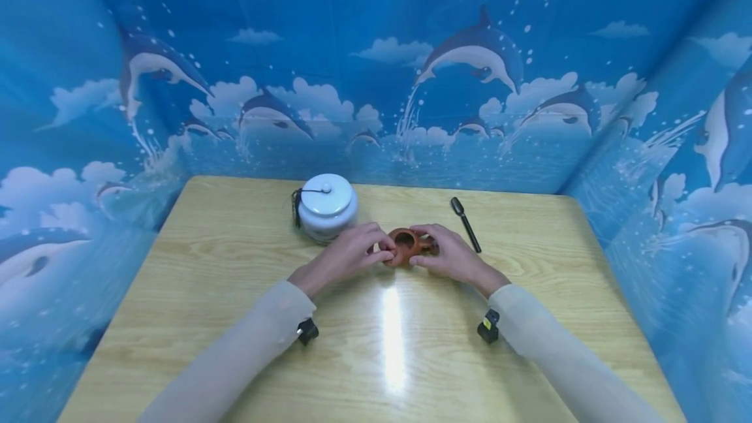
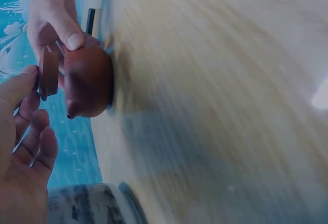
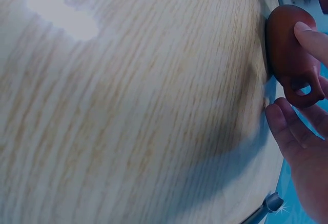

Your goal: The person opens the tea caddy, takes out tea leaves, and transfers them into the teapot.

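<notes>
A small reddish-brown clay teapot [image 1: 404, 254] stands uncovered on the table, its round opening facing up. My left hand [image 1: 365, 245] pinches the teapot's lid [image 2: 49, 74] between thumb and fingers; the left wrist view has the lid on edge, just above and beside the pot. From the other side my right hand [image 1: 446, 253] holds the pot, thumb on its near wall near the rim and fingers round the far side. The looped handle [image 3: 306, 92] points toward the right palm. In the left wrist view the short spout [image 2: 71, 115] points toward the left hand.
A lidded white ceramic jar [image 1: 326, 207] with a dark tassel stands behind the left hand. Beyond the right hand lies a black spoon [image 1: 467, 224]. The wooden table [image 1: 235, 227] ends at a blue dolphin-print curtain [image 1: 329, 70] at the back and sides.
</notes>
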Demonstrator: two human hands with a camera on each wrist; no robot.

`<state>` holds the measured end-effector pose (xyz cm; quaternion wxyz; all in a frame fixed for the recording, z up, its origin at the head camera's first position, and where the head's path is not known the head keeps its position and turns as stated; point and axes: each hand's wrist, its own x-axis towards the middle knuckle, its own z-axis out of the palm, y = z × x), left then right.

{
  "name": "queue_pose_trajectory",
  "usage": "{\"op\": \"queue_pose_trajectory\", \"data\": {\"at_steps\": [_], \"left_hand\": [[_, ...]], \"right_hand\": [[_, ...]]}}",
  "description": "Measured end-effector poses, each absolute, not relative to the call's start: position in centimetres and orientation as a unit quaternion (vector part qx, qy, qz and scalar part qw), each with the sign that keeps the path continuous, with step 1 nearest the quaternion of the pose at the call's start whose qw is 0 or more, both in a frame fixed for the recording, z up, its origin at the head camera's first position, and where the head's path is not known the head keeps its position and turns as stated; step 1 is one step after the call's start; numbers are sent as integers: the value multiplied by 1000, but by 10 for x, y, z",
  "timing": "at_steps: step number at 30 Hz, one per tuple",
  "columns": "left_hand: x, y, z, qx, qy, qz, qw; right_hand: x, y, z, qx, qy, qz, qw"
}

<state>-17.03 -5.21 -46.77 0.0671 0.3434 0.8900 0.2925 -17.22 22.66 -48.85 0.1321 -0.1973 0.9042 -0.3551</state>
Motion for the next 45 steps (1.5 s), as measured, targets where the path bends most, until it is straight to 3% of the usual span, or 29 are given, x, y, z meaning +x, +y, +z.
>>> {"op": "queue_pose_trajectory", "data": {"at_steps": [8, 21, 35, 45], "left_hand": [[-161, -65, -477, 346, 882, 300, 107], [-160, -73, -497, 370, 862, 319, 131], [-163, -75, -509, 363, 869, 306, 136], [-160, -82, -496, 340, 869, 336, 131]], "right_hand": [[-171, 227, -486, -195, 904, -357, 134], [-170, 225, -485, -199, 907, -350, 127], [-170, 223, -483, -193, 909, -346, 130], [-170, 224, -475, -183, 912, -347, 122]]}}
